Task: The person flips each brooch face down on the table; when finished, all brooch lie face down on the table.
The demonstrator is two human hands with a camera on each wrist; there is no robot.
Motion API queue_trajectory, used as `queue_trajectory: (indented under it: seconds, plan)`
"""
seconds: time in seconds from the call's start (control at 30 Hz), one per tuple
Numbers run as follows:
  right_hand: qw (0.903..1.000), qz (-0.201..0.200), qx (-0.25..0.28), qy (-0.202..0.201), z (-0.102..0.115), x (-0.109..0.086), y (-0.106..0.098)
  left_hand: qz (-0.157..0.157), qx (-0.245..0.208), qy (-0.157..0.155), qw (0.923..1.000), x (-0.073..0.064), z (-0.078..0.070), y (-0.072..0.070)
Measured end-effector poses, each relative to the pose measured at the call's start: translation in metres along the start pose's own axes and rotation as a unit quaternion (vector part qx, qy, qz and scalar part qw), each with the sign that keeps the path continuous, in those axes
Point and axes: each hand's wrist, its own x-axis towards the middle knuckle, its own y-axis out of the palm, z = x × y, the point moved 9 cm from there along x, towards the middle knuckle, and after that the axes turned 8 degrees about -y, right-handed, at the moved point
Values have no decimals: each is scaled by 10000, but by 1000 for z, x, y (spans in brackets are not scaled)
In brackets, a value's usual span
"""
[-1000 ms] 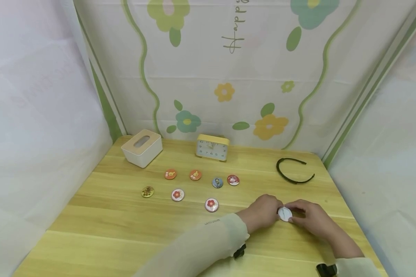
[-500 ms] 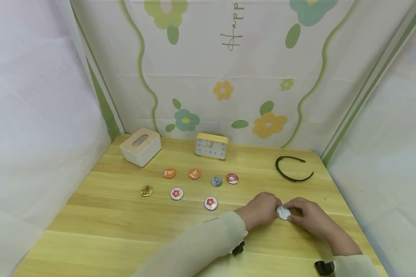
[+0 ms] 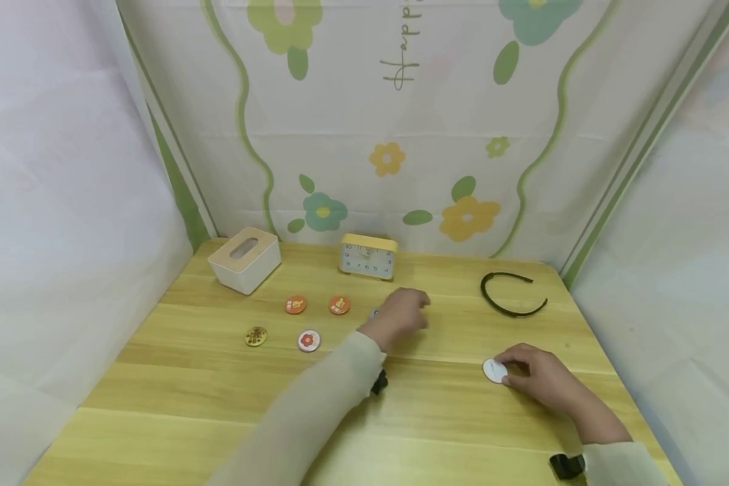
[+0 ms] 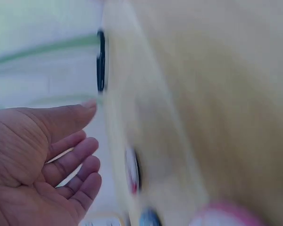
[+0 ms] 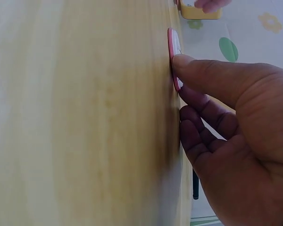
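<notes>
My right hand [image 3: 543,379] pinches a round pin badge [image 3: 494,370] between thumb and fingers, its white back facing up; the right wrist view shows its pink-red rim [image 5: 170,44] close over the table. Farther left, my left hand [image 3: 401,312] is above the table with loosely bent fingers and nothing held. Partly covered by it is a blue badge [image 3: 373,313]. A red-and-white badge [image 4: 132,170] appears below its fingers in the left wrist view, hidden in the head view. A pink-rimmed badge [image 4: 222,217] lies nearer, also hidden by the left arm in the head view.
Two orange badges [image 3: 339,305], a yellow badge [image 3: 256,336] and a red-flower badge [image 3: 308,340] lie left of the left hand. Behind stand a tissue box [image 3: 246,260] and a yellow alarm clock [image 3: 368,256]. A black headband [image 3: 503,308] lies at the back right.
My left hand has let go of the white-backed badge and moved left and away from me, over the other badges. The right hand stays in place, still pinching its badge.
</notes>
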Motion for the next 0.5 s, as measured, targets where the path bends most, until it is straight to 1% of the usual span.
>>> queue_trajectory:
  seconds: [0.1, 0.2, 0.33, 0.5]
  plan:
    - [10000, 4, -9, 16, -1, 0, 0, -85, 370, -109, 9992, 7, 19, -9]
    - [10000, 22, 11, 35, -2, 0, 0, -35, 706, -184, 9973, 11, 31, -12]
    - [10000, 37, 32, 69, -2, 0, 1, 103, 713, -303, 9969, 11, 39, -11]
    - [9999, 25, 97, 95, -2, 0, 1, 72, 765, -353, 9964, 14, 41, -7]
